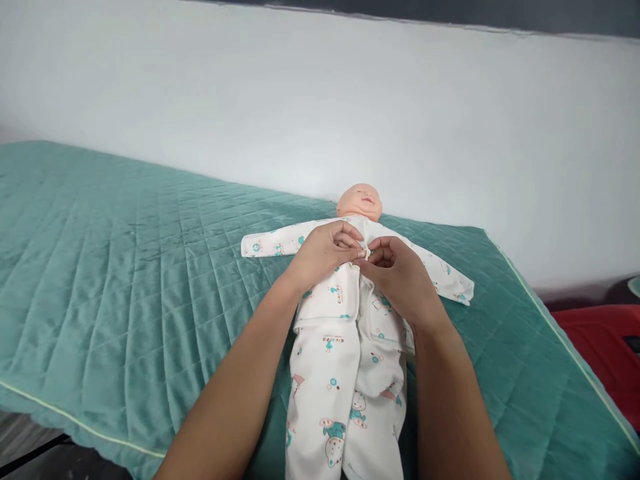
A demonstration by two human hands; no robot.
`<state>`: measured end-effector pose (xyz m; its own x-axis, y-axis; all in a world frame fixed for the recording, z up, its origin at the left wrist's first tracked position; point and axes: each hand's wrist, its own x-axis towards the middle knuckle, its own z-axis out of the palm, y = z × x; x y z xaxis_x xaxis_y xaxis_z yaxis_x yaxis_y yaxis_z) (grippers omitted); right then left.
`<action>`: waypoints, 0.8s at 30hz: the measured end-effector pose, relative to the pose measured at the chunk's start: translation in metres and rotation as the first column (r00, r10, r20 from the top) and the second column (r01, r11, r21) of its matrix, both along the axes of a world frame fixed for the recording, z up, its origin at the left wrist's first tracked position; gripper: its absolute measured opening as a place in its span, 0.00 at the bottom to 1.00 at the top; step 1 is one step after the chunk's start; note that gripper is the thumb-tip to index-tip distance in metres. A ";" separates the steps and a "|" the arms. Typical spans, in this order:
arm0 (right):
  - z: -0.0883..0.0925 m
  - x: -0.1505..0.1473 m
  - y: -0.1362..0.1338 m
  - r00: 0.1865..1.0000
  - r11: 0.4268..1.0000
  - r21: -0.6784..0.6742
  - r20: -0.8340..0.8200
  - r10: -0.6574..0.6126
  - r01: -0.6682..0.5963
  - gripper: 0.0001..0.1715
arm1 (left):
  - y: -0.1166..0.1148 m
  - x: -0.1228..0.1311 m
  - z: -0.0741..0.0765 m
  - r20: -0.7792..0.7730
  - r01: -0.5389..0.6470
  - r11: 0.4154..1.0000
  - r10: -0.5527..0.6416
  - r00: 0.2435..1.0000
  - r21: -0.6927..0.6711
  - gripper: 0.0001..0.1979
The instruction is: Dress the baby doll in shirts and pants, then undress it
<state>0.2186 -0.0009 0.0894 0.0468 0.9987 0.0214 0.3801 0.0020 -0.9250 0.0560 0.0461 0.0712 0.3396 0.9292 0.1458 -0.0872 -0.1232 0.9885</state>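
Note:
A baby doll lies on its back on a green quilted bed cover, head toward the wall. It wears a white romper printed with small teal and pink figures, sleeves spread out to both sides. My left hand and my right hand meet over the doll's chest. Both pinch the front opening of the romper near the collar, fingers curled together. What lies between the fingertips is too small to make out.
A white wall runs behind the bed. The cover's piped edge falls away at the right, where a red object sits lower down. The near left edge of the bed drops to a dark floor.

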 end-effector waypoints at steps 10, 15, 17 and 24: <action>-0.002 -0.004 -0.001 0.983 0.998 0.069 0.182 -0.007 -0.005 0.15 | 0.000 -0.008 0.001 -0.008 0.078 0.997 -0.078 0.997 0.008 0.14; 0.000 -0.009 -0.001 0.950 0.995 0.098 0.308 -0.042 0.012 0.14 | -0.006 -0.003 0.005 -0.099 0.019 1.000 -0.017 0.995 0.022 0.13; 0.000 -0.011 -0.002 0.940 0.995 0.101 0.336 -0.055 0.022 0.16 | -0.007 -0.001 0.005 -0.112 0.003 1.000 0.000 0.994 0.026 0.12; 0.001 -0.015 -0.004 0.924 0.996 0.088 0.379 -0.055 0.023 0.22 | -0.006 -0.001 0.004 -0.035 0.020 1.000 -0.020 0.999 -0.008 0.11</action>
